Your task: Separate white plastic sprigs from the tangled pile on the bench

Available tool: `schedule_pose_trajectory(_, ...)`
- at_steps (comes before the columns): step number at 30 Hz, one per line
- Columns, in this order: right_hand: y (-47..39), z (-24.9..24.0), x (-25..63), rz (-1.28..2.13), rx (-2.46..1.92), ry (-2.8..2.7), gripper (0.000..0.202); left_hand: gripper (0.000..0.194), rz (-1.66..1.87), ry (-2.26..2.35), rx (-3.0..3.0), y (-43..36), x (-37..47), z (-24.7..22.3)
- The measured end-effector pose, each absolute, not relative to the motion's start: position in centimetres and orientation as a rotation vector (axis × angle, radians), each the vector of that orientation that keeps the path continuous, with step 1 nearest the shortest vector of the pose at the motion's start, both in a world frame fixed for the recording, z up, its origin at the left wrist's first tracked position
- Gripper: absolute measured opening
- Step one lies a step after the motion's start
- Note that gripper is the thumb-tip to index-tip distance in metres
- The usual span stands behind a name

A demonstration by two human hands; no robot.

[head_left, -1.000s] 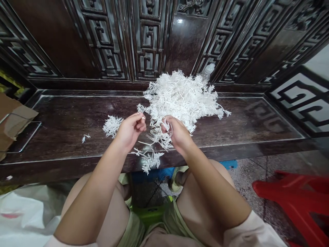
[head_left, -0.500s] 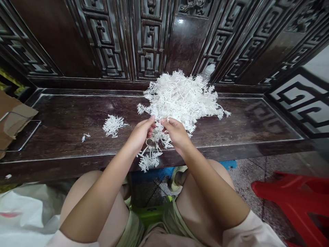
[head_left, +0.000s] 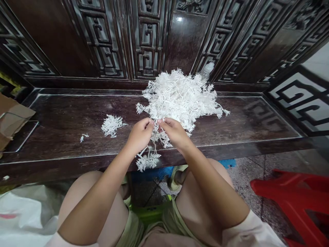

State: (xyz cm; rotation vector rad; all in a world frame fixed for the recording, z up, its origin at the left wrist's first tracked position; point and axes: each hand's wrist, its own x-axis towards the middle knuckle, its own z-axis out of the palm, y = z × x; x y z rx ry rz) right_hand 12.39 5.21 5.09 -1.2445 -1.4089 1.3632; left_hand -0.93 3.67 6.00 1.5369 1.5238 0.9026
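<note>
A large heap of white plastic sprigs (head_left: pixel 180 96) lies on the dark wooden bench (head_left: pixel 64 116). At the heap's near edge, my left hand (head_left: pixel 141 132) and my right hand (head_left: pixel 174 132) pinch a white sprig between them, their fingertips close together. Thin stems run down below my hands to a white tuft (head_left: pixel 148 162) that hangs over the bench's front edge. To the left lies a small pile of white pieces (head_left: pixel 111 125), with a tiny scrap (head_left: pixel 82 138) farther left.
Behind the heap stands a clear bottle (head_left: pixel 207 69) against the carved wooden back. A cardboard piece (head_left: pixel 12 120) and a metal wire frame (head_left: pixel 32 133) are at the left. A red stool (head_left: pixel 290 192) stands at the lower right; a white bag (head_left: pixel 23 212) lies lower left.
My left hand has turned, its knuckles now higher and its thumb beside the right fingertips. My right hand has moved slightly left. The view has shifted a little.
</note>
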Motion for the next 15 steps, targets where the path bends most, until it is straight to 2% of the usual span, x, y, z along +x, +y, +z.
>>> schedule_pose_trajectory(8,5.0,5.6,12.66,1.338,-1.238,-1.6,0.021,0.027,1.02,1.526,1.454,3.93,-1.3,5.57)
schedule_pose_trajectory(15,5.2,4.88,12.49,1.311,-1.162,-1.505,0.018,0.035,1.014,1.483,1.403,3.83,-1.22,5.35)
